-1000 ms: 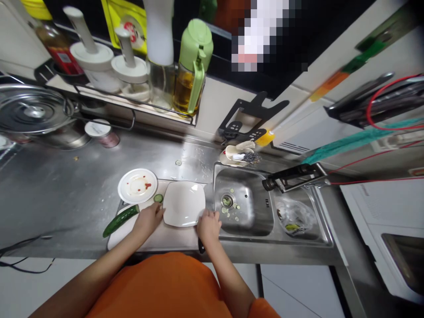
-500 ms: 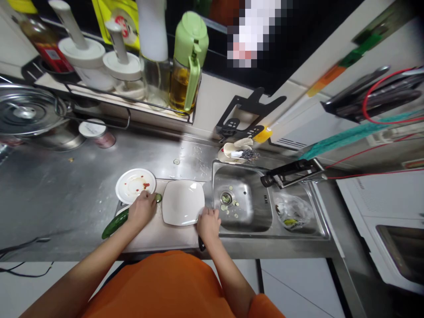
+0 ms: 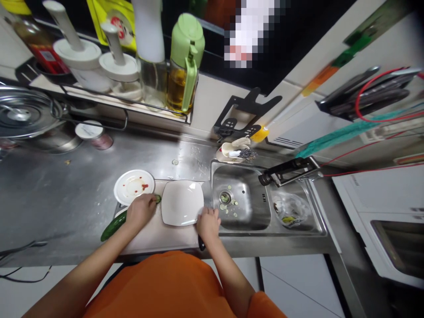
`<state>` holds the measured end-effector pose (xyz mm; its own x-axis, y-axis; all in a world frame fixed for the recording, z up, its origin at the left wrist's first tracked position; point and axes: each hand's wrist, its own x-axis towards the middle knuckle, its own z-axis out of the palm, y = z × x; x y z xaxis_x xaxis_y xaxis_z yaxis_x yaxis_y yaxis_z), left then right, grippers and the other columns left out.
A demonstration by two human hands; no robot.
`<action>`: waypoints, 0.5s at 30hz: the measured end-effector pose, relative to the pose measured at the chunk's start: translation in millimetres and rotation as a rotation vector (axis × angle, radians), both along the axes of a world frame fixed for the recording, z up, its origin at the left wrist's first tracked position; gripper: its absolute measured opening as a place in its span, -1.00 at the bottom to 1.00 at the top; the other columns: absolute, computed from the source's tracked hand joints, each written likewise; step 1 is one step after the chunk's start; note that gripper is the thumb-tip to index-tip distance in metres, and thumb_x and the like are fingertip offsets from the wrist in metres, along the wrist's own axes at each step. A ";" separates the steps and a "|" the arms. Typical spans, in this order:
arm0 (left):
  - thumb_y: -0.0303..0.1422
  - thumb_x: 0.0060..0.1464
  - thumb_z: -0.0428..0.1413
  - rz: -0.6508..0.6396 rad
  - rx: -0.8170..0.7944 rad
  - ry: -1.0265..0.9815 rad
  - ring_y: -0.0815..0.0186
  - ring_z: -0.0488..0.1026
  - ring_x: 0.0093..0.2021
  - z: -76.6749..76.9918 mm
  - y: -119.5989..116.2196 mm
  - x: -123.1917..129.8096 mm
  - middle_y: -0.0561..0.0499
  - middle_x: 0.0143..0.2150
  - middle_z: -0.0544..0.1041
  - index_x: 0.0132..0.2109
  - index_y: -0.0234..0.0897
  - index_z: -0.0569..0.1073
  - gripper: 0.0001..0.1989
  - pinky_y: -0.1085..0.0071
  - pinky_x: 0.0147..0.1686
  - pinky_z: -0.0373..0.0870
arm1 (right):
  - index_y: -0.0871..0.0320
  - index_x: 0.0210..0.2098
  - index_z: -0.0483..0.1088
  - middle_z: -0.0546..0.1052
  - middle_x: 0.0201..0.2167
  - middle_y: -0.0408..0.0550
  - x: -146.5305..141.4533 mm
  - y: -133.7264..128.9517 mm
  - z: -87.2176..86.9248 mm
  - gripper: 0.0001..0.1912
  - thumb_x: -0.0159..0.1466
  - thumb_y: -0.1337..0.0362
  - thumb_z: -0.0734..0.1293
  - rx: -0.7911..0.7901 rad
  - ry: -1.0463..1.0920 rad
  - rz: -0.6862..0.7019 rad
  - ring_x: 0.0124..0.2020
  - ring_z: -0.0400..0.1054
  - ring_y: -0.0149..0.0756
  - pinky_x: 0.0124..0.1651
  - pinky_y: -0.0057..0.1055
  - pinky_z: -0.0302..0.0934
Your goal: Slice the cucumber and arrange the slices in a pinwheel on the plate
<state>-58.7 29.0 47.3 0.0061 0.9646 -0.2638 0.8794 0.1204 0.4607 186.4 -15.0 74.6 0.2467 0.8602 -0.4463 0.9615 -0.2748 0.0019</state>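
Note:
My left hand (image 3: pixel 141 211) is closed round a cucumber piece (image 3: pixel 158 199), whose green end shows at my fingertips. A longer stretch of dark green cucumber (image 3: pixel 113 225) sticks out beneath my left wrist; my hand hides whether the two are joined. Just right of that hand, a square white plate (image 3: pixel 183 203) rests on the pale cutting board (image 3: pixel 159 236). My right hand (image 3: pixel 208 224) is closed over a knife (image 3: pixel 207 193) at the plate's lower right corner. The grey blade lies along the plate's right side, and the black handle end pokes out below my hand.
A round white plate (image 3: pixel 134 171) with red sauce spots stands behind my left hand. To the right, the steel sink (image 3: pixel 255 212) has cucumber slices round its drain and a black faucet (image 3: pixel 285 171) above. A plastic bag (image 3: pixel 294 207) lies in the side basin. A lidded pot (image 3: pixel 29 117) is far left.
My left hand tilts slightly, so less of the cucumber piece's end shows. The view shifts a little; my right hand, the knife and the square plate stay in place.

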 end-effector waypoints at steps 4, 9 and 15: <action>-0.21 0.01 0.03 0.021 -0.085 -0.156 0.33 0.40 -0.42 12.8 4.9 -4.0 0.07 -0.44 0.50 -0.33 -0.18 0.50 -0.79 0.46 -0.37 0.24 | 0.20 -0.04 0.39 0.39 -0.05 0.17 1.9 3.1 4.9 -0.69 0.25 0.34 0.18 0.084 0.043 -0.033 0.02 0.14 0.00 -0.14 -0.23 0.12; -0.11 -0.10 0.11 0.032 -0.154 -0.386 0.36 0.33 -0.51 20.4 14.1 5.9 0.11 -0.57 0.44 -0.32 -0.21 0.55 -0.70 0.47 -0.48 0.20 | 0.14 -0.09 0.45 0.49 -0.15 0.02 -13.7 21.5 14.1 -0.72 0.21 0.34 0.27 0.290 0.457 0.045 -0.02 0.22 -0.16 0.00 -0.32 0.10; -0.14 -0.17 0.16 -0.058 -0.277 -0.628 0.26 0.46 -0.33 20.5 29.3 29.5 0.03 -0.40 0.58 -0.30 -0.22 0.58 -0.69 0.43 -0.34 0.31 | 0.08 -0.25 0.52 0.56 -0.30 -0.11 -37.0 42.8 9.4 -0.84 0.16 0.29 0.36 0.331 0.790 -0.008 -0.14 0.35 -0.25 -0.03 -0.35 0.16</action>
